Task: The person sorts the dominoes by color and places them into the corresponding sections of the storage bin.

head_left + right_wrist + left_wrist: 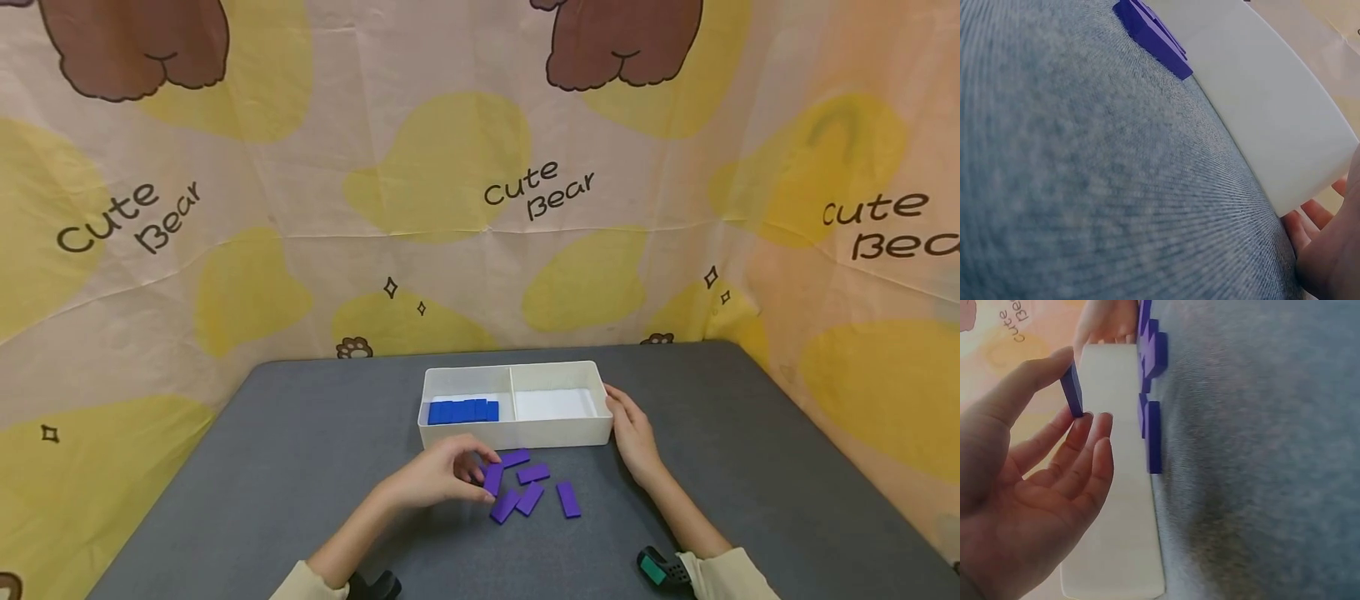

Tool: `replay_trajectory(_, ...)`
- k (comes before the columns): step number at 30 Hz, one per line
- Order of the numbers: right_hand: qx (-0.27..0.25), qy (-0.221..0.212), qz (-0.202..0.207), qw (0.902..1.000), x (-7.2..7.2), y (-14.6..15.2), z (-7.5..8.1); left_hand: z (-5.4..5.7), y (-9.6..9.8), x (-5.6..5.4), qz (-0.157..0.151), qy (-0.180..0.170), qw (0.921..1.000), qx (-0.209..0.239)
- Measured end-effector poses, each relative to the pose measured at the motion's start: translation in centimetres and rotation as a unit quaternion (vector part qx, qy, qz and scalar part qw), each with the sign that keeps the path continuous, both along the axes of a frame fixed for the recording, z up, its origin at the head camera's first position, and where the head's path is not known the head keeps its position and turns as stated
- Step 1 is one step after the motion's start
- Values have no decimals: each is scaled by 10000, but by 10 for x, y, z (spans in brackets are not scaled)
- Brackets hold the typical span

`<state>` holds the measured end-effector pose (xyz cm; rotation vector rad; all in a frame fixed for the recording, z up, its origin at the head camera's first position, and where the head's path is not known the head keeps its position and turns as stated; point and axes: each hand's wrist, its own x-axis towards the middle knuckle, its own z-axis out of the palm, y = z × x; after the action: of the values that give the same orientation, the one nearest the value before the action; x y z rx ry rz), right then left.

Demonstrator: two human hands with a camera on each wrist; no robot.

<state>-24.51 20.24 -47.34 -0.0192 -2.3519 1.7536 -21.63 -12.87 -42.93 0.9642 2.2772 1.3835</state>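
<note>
Purple shows in the small flat block [492,479] that the left hand [442,471] holds just off the grey table [330,467], near the left part of a cream box [517,434]. It is gripped by its two ends, thumb at the near one and fingertip at the far one, probably so that the broad faces stay free and the piece can be turned easily. Several loose purple blocks [569,500] lie on the table by the near side of the box, at mixed angles, some touching; such a place seems chosen to keep them within short reach of the left hand. A divider [513,393] parts the box into left and right compartments. Blue blocks [462,412] sit side by side in a close row in the left compartment, which likely keeps them tidy and saves room.

As for the hands, the left has its thumb and fingertip parted only by the block's length, the other fingers fanned loosely beyond it, clear of the table. The right hand [636,442] holds no block: its fingers are relaxed and laid against the right end wall of the box, apparently to steady it. How hard they press cannot be told.
</note>
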Motion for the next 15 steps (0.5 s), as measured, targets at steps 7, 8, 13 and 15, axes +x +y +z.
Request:
replay_trajectory(7,-39,-60,-26,10000,0,1,-1,8,9,-7,17,153,9999,-41)
replay_trajectory(8,-42,-53,-33,10000,1,1,-1,9,10,-8,22,152,9999,-25)
replay_trajectory(13,14,-48,-90,9999,1,1,-1,18,19,-13,108,243,9996,-38)
replay_trajectory(15,24,-43,-108,9999,1,0,-1,21,23,-15,156,265,9995,-110)
